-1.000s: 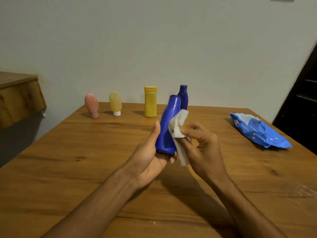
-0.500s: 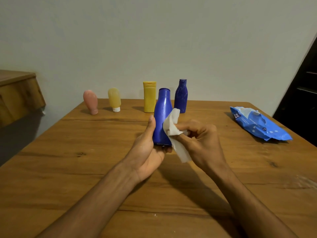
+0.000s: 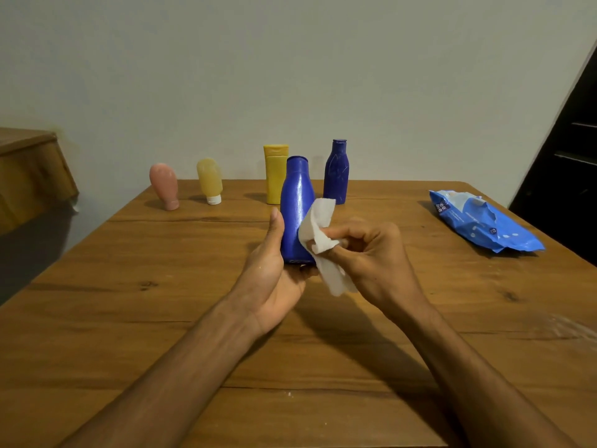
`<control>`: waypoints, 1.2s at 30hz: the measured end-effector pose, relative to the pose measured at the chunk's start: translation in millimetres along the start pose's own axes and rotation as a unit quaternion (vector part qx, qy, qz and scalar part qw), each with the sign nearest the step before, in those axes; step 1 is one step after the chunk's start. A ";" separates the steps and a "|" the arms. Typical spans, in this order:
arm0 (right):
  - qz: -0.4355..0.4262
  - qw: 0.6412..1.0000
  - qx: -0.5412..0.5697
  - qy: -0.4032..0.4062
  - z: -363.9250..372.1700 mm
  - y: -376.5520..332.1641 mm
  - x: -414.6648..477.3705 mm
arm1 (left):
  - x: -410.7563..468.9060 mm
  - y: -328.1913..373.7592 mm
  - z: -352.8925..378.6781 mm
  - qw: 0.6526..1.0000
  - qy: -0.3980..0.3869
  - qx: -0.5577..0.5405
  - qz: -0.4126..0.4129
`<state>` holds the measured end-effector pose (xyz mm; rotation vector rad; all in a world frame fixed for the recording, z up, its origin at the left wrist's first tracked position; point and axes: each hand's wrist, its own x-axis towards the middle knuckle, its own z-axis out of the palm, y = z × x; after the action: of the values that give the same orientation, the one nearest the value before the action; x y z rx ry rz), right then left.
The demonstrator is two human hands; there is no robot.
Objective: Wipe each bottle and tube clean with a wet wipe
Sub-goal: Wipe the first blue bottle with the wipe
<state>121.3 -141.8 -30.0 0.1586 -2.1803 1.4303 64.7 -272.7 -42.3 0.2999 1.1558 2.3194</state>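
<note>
the left hand [image 3: 274, 279] holds a blue bottle [image 3: 296, 208] upright above the wooden table [image 3: 161, 302], its base resting in the palm, the thumb straight up along the bottle's left side and the fingers wrapped behind it where they mostly cannot be seen. the right hand [image 3: 371, 253] pinches a white wet wipe [image 3: 318, 234] between curled fingers and thumb, and the wipe lies against the lower right side of the bottle, one end sticking up beside the bottle's body and the other hanging down below the hand. at the far edge of the table four more containers stand in a row by the wall: a pink tube [image 3: 164, 185] on its cap, a pale yellow tube [image 3: 210, 180] on its white cap, a yellow bottle [image 3: 274, 173] and a dark blue bottle [image 3: 336, 171]. the held bottle partly covers the yellow bottle in this view. a blue wipes pack [image 3: 484, 221] lies flat on the right side of the table, well apart from the hands.
</note>
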 end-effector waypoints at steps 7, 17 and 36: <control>-0.008 0.999 -0.022 0.042 -0.7 1.4 0.5 | -1.8 -3.9 3.4 1.000 -0.007 0.001 0.008; -0.023 0.999 -0.014 0.044 -2.2 -0.6 0.9 | -3.8 -9.8 1.7 0.998 -0.038 0.047 0.011; -0.074 0.993 -0.058 0.070 6.4 1.9 -1.0 | -7.9 -7.7 3.6 0.995 -0.041 0.086 -0.005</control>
<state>119.2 -146.9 -34.0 0.1695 -2.0845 1.1942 75.5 -270.8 -45.9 0.4476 1.3140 2.1819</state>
